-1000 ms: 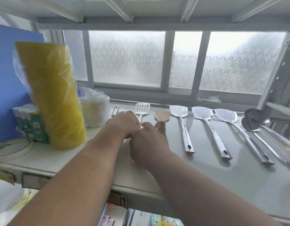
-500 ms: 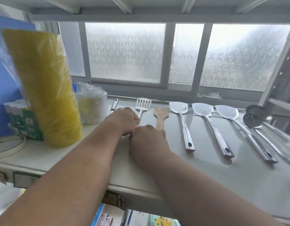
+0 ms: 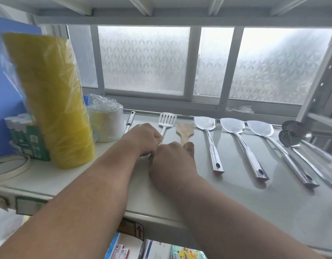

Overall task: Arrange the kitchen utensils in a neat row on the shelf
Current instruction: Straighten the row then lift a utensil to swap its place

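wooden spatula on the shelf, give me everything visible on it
The wooden spatula is pale, plain wood with a flat, broad blade that narrows to a neck. It lies flat on the shelf, blade toward the window, between the slotted turner and the first steel spatula. The right hand covers its handle; the thumb lies on the neck. How it is held cannot be seen.

A shop storeroom: boxed goods stocked under the shelf

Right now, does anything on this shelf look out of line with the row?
Mostly tidy. The round metal handle by the wrapped roll lies tucked behind the left hand, apart from the row, and two ladles at far right overlap.
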`<state>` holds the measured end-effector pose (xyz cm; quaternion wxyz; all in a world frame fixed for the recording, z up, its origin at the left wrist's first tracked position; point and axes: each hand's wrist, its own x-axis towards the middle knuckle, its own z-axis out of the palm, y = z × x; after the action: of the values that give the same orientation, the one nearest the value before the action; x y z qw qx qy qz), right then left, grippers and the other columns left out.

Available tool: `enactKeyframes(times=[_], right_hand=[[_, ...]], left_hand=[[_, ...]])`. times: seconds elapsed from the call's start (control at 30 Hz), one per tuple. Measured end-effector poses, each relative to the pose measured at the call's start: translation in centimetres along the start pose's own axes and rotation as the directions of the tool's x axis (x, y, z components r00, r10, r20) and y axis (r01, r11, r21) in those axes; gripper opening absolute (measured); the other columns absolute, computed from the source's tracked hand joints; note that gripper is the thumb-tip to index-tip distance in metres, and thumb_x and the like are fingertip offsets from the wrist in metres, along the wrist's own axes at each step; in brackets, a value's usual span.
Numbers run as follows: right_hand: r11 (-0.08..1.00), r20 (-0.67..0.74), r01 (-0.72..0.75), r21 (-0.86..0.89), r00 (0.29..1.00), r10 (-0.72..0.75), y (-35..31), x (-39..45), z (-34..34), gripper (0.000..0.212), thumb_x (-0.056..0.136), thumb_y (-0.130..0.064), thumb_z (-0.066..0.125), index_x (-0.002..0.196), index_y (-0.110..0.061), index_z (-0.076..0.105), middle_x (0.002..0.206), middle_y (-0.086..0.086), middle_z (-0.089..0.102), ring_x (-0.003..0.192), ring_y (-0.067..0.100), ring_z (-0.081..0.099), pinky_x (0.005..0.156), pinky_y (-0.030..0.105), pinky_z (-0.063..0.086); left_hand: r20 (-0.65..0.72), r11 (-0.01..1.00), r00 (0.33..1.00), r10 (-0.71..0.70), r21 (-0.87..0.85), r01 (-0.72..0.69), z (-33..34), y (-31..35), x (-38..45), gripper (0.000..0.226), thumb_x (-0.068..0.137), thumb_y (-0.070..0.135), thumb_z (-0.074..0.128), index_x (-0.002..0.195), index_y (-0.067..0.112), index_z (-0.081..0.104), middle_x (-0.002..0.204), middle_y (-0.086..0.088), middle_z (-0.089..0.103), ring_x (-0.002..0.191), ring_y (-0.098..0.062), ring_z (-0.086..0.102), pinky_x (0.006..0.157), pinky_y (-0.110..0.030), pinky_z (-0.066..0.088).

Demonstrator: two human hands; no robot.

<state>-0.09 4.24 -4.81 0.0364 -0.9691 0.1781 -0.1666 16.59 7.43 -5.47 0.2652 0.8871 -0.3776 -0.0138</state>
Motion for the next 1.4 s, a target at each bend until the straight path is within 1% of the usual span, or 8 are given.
enactKeyframes(times=[0.2, 0.37, 0.6, 0.7, 0.73, 0.87, 1.13, 1.4], right_hand=[[0.999, 0.011, -0.034, 0.003, 0.999, 0.034, 0.1, 0.1, -0.1, 0.017, 0.093, -0.021, 0.038, 0.082, -0.027, 0.049, 0.084, -0.003, 0.053, 0.088, 0.022, 0.036, 0.103, 0.05, 0.021], [0.999, 0.026, -0.051, -0.004, 0.998, 0.051, 0.0, 0.2, -0.3, 0.017, 0.09, -0.017, 0.039, 0.086, -0.028, 0.052, 0.085, -0.004, 0.053, 0.092, 0.02, 0.034, 0.104, 0.049, 0.02], [0.999, 0.014, -0.035, -0.003, 0.999, 0.035, -0.2, -0.1, -0.5, 0.011, 0.092, -0.022, 0.042, 0.089, -0.029, 0.05, 0.085, -0.004, 0.05, 0.108, 0.021, 0.044, 0.106, 0.049, 0.018], [0.999, 0.002, -0.04, 0.004, 0.999, 0.04, -0.2, -0.1, -0.4, 0.009, 0.092, -0.024, 0.043, 0.087, -0.029, 0.048, 0.083, -0.004, 0.047, 0.109, 0.021, 0.044, 0.106, 0.048, 0.018], [0.999, 0.0, -0.041, 0.008, 0.999, 0.041, -0.3, 0.0, -0.4, 0.009, 0.092, -0.024, 0.043, 0.087, -0.029, 0.049, 0.083, -0.004, 0.047, 0.109, 0.021, 0.043, 0.106, 0.048, 0.019], [0.999, -0.013, -0.033, 0.003, 0.999, 0.033, -0.3, 0.0, -0.2, 0.01, 0.09, -0.024, 0.044, 0.087, -0.028, 0.051, 0.076, -0.005, 0.041, 0.102, 0.021, 0.039, 0.105, 0.048, 0.02], [1.0, -0.046, -0.028, 0.003, 0.999, 0.028, 0.0, 0.4, 0.2, 0.011, 0.092, -0.025, 0.044, 0.083, -0.027, 0.05, 0.072, -0.006, 0.036, 0.091, 0.02, 0.029, 0.102, 0.047, 0.022], [1.0, -0.044, -0.014, -0.026, 0.999, 0.013, 0.2, 0.6, 0.6, 0.012, 0.091, -0.025, 0.043, 0.083, -0.028, 0.051, 0.081, -0.005, 0.047, 0.089, 0.02, 0.03, 0.1, 0.048, 0.023]], left_hand=[[-0.055, 1.0, 0.998, -0.011, 0.008, 0.012, 0.1, 0.7, -0.4, 0.017, 0.079, 0.016, 0.052, 0.064, 0.019, 0.043, 0.055, 0.005, 0.032, 0.067, -0.019, 0.028, 0.063, -0.032, 0.033], [-0.064, 1.0, 0.998, -0.018, -0.023, 0.016, 0.1, 1.1, -0.6, 0.02, 0.08, 0.013, 0.051, 0.063, 0.019, 0.043, 0.058, 0.001, 0.031, 0.066, -0.018, 0.027, 0.06, -0.033, 0.03], [-0.056, 0.999, 0.998, -0.011, -0.043, 0.009, 0.2, 1.0, -0.4, 0.021, 0.087, 0.02, 0.058, 0.074, 0.036, 0.059, 0.072, 0.002, 0.054, 0.071, -0.015, 0.042, 0.068, -0.031, 0.04], [-0.068, 0.999, 0.998, -0.007, -0.036, 0.005, 0.3, 1.1, -0.4, 0.019, 0.087, 0.016, 0.056, 0.068, 0.018, 0.058, 0.068, -0.001, 0.048, 0.069, -0.017, 0.037, 0.065, -0.032, 0.038], [-0.069, 0.999, 0.998, -0.006, -0.039, 0.003, 0.3, 1.1, -0.4, 0.019, 0.086, 0.015, 0.056, 0.067, 0.015, 0.057, 0.066, -0.001, 0.046, 0.068, -0.017, 0.035, 0.065, -0.033, 0.037], [-0.081, 0.998, 0.997, -0.006, -0.063, 0.001, 0.4, 0.9, -0.1, 0.021, 0.086, 0.016, 0.059, 0.076, 0.034, 0.056, 0.075, 0.004, 0.051, 0.075, -0.015, 0.04, 0.07, -0.03, 0.037], [-0.088, 0.996, 0.996, -0.016, -0.086, 0.008, 0.3, 0.7, -0.1, 0.022, 0.087, 0.017, 0.061, 0.077, 0.035, 0.058, 0.078, 0.007, 0.05, 0.077, -0.014, 0.04, 0.071, -0.03, 0.037], [-0.06, 0.996, 0.998, -0.02, -0.093, 0.015, 0.2, 0.6, -0.2, 0.021, 0.086, 0.016, 0.062, 0.078, 0.034, 0.054, 0.078, 0.004, 0.048, 0.075, -0.013, 0.04, 0.072, -0.03, 0.035]])
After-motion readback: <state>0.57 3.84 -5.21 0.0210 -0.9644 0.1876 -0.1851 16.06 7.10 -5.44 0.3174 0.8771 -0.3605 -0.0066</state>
